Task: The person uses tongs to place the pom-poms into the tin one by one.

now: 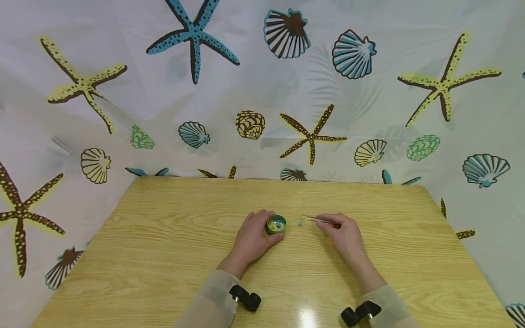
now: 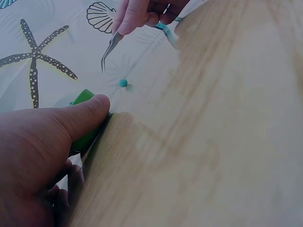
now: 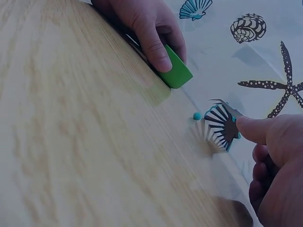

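My left hand (image 1: 253, 238) grips a small round green container (image 1: 280, 233) from its left side, thumb at the near wall and fingers around the back. Inside lie several tiny pieces, yellowish and pale, with one blue among them. In the left wrist view the thumb presses on the green container wall (image 2: 84, 138). Between thumb and fingers, my right hand (image 1: 345, 234) pinches metal tweezers (image 1: 315, 219), whose thin bent tips point left. A small blue bead (image 1: 300, 224) lies on the table just below the tweezer tips, apart from them, to the right of the container.
The wood-grain table (image 1: 184, 255) spreads out around both hands. A white cloth (image 1: 229, 86) printed with starfish and shells hangs behind the table and along its sides. Black wrist mounts (image 1: 246, 298) sit on both sleeves.
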The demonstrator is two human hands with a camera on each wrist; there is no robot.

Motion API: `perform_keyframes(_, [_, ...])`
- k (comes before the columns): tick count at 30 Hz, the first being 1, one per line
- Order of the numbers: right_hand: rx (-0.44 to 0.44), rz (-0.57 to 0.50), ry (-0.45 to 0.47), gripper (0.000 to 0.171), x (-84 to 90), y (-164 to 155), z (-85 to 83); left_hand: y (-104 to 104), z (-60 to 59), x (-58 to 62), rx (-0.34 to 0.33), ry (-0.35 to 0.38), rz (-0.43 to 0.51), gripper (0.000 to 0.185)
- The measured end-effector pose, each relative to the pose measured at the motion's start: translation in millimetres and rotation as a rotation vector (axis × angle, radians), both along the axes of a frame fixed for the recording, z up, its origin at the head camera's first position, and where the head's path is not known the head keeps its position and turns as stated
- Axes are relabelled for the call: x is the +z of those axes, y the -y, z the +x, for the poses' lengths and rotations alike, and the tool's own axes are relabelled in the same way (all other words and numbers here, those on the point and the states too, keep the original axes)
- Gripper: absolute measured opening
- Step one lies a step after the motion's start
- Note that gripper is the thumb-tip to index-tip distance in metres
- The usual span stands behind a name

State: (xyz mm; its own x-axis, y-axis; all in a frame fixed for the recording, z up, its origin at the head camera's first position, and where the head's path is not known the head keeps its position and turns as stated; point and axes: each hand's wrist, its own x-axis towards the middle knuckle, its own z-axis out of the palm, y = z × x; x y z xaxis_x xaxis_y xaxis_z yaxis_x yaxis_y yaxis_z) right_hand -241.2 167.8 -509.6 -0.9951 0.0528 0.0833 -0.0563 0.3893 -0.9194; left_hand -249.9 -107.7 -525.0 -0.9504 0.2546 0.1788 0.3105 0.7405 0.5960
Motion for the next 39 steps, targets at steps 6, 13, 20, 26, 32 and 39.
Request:
perform_keyframes(6, [-0.003,0.012,0.011,0.020,-2.8,-1,-1.6,0,-0.3,-1.5,-0.001,-0.002,0.008,0.069])
perform_keyframes(13, [0.000,0.039,0.016,0.020,-6.9,0,-3.2,1,0.3,-0.6,-0.002,0.000,0.015,0.068])
perform_keyframes(20, [0.010,0.092,0.003,0.020,-8.2,1,-3.9,1,-0.4,-0.3,0.001,0.002,0.007,0.068])
perform_keyframes(26, [0.016,0.138,0.006,0.021,-10.0,0,-4.4,1,0.6,0.0,0.000,0.001,0.007,0.068])
perform_keyframes(32, [0.024,0.159,-0.005,0.021,-12.1,0,-4.9,1,0.7,-0.5,0.001,-0.002,0.004,0.068])
perform_keyframes(39, [0.028,0.165,-0.011,0.020,-11.6,0,-4.7,1,0.8,-0.4,0.000,-0.004,-0.001,0.068])
